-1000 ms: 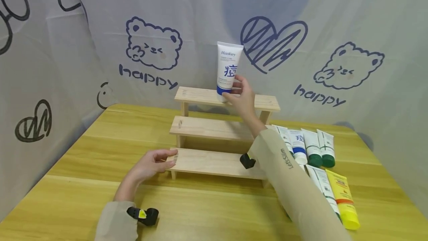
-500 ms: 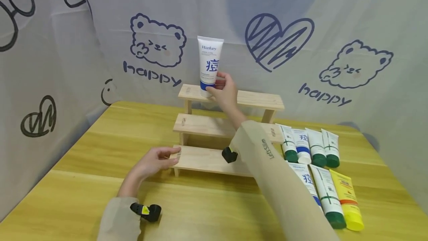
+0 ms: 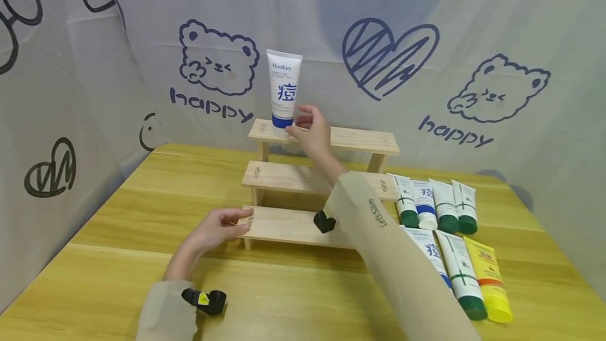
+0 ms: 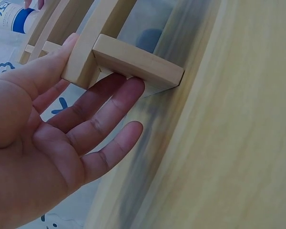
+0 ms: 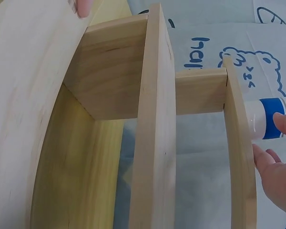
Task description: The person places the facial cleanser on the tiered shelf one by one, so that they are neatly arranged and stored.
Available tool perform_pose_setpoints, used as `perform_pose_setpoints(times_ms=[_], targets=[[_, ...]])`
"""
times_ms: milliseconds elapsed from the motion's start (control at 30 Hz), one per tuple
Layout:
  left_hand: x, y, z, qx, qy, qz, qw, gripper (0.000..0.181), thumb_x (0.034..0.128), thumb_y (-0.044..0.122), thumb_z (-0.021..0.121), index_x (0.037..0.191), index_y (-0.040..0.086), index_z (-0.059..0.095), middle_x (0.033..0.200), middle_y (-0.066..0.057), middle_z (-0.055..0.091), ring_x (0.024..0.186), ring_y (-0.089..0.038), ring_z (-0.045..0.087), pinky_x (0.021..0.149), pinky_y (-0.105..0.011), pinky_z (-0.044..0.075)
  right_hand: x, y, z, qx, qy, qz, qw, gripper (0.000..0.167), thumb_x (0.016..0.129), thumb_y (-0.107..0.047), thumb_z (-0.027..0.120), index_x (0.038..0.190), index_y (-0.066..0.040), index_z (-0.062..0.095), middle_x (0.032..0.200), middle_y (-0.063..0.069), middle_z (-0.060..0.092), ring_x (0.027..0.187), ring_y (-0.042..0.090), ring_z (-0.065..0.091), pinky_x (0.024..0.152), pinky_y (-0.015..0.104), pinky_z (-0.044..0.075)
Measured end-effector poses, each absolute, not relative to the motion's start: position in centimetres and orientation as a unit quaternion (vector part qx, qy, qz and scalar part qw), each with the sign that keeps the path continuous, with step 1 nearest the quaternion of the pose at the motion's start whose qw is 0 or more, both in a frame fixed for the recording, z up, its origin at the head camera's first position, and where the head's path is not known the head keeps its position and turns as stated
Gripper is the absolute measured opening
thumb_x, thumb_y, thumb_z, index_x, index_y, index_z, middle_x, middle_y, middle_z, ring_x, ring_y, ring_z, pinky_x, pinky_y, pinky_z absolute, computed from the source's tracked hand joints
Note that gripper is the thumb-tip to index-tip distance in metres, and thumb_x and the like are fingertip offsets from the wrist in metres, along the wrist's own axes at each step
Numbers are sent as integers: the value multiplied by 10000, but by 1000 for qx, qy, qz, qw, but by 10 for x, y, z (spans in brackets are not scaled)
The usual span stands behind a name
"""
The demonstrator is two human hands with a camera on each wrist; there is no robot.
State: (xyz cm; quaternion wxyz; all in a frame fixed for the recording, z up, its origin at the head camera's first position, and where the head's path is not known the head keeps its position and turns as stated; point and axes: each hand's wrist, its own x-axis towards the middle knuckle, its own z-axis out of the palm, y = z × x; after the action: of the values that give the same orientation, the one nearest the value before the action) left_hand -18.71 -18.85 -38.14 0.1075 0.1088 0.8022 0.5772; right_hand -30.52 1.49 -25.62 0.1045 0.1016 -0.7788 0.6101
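A white tube with a blue band (image 3: 284,88) stands upright, cap down, near the left end of the top tier of a three-tier wooden stand (image 3: 303,225). My right hand (image 3: 313,133) is at its base. In the right wrist view, the thumb lies by the blue band (image 5: 271,118) while the other fingers (image 5: 264,160) are spread, apart from the tube. My left hand (image 3: 215,230) holds the left end of the lowest tier. Its thumb is on the board and fingertips (image 4: 133,88) lie under it by the leg (image 4: 138,62).
Several tubes lie in two rows on the table right of the stand, among them a yellow tube (image 3: 487,280) and a white tube with a green cap (image 3: 461,272). A printed cloth (image 3: 303,25) hangs behind the wooden table (image 3: 118,257).
The tube has moved left along the top tier with my right hand. Since half a second ago, the right fingers have loosened from it. My left hand stays on the stand.
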Motion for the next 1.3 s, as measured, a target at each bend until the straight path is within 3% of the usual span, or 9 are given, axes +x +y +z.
perform_pose_setpoints(times_ms=[567, 833, 1100, 1300], targets=[[-189, -190, -381, 123, 795, 584, 107, 466, 864, 169, 605, 1260, -39, 476, 1348, -211, 366, 1222, -393, 285, 825, -329, 460, -286, 57, -256, 168, -771, 595, 149, 309, 770, 9, 673, 1056, 50, 563, 1036, 156, 594, 946, 227, 553, 815, 239, 451], [-189, -191, -382, 130, 810, 564, 99, 470, 861, 207, 610, 1258, -15, 491, 1335, -195, 392, 1231, -396, 281, 967, -495, 291, -272, 84, -259, 177, -757, 612, 142, 242, 798, 18, 639, 1025, 70, 571, 1043, 233, 582, 932, 239, 563, 826, 270, 449], [-188, -192, -381, 136, 813, 557, 99, 472, 862, 208, 608, 1256, -22, 490, 1329, -194, 401, 1231, -395, 283, 982, -504, 256, -262, 116, -270, 178, -746, 625, 142, 231, 792, 54, 627, 1000, 126, 556, 1024, 266, 574, 875, 154, 576, 784, 242, 469], [-189, -192, -381, 142, 811, 558, 101, 480, 860, 210, 611, 1259, -25, 485, 1330, -195, 396, 1235, -387, 280, 984, -497, 256, -252, 145, -274, 173, -774, 593, 138, 245, 809, -3, 635, 1022, 90, 557, 1015, 200, 595, 876, 108, 565, 788, 225, 458]])
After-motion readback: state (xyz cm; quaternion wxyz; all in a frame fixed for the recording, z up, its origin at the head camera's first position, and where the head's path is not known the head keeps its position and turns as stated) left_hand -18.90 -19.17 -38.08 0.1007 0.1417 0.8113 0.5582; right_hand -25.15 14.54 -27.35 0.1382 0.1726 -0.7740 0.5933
